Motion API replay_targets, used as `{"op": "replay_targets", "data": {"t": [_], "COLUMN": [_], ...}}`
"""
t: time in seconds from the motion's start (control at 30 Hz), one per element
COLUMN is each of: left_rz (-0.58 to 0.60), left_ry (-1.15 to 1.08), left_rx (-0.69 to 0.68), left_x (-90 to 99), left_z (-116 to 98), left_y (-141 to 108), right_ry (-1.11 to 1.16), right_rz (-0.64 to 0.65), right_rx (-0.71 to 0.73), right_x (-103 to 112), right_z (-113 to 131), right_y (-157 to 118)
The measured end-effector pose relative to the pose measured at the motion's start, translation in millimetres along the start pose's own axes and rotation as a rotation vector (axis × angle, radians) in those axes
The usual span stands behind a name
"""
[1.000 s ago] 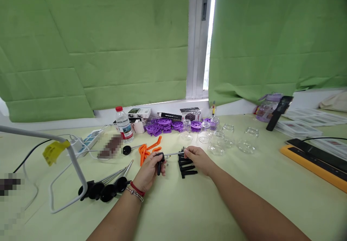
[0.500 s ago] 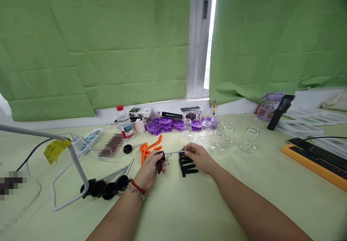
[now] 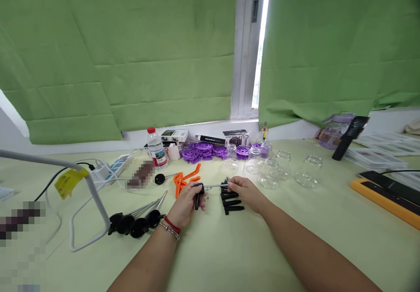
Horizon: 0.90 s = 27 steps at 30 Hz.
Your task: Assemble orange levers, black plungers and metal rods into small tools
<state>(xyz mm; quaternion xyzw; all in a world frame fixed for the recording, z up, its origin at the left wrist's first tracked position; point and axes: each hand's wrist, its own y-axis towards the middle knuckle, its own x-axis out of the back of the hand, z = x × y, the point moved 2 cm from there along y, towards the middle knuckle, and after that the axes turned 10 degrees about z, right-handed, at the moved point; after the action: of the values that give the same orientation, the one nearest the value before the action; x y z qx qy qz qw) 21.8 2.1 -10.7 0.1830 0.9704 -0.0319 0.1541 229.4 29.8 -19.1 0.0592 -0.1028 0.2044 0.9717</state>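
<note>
My left hand [image 3: 183,204] is closed around a black plastic piece with a short handle [image 3: 197,201]. A thin metal rod [image 3: 215,185] runs out of this piece to the right. At the rod's far end, my right hand [image 3: 246,192] pinches it between thumb and fingertips; the tip itself is hidden. Black plastic strips [image 3: 233,209] lie in a row just under and beside my right hand. Tiny metal bits [image 3: 207,191] show near the left fingers. Orange plastic clamp-like parts [image 3: 180,181] lie right behind my left hand.
Metal rods with black round ends [image 3: 139,227] lie left of my left forearm, near a bent grey stand [image 3: 106,215]. A water bottle [image 3: 156,149], purple plastic parts [image 3: 204,149] and clear glass jars [image 3: 271,169] stand behind. An orange-and-black device [image 3: 387,202] lies at right.
The whole view has shifted slightly, so everything appears a little further right. Both hands keep the same hold on the black piece and its rod.
</note>
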Motion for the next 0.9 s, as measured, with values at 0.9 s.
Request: {"op": "replay_targets", "data": {"t": [0.9], "left_rz": [-0.43], "left_ry": [0.496], "left_rx": [-0.093], "left_x": [21.5], "left_z": [-81.4], "left_y": [-37.5], "right_ry": [0.057], "right_rz": [0.017], "right_rx": [0.01], "right_x": [-0.1], "right_z": [6.0], "right_y": [-4.4]}}
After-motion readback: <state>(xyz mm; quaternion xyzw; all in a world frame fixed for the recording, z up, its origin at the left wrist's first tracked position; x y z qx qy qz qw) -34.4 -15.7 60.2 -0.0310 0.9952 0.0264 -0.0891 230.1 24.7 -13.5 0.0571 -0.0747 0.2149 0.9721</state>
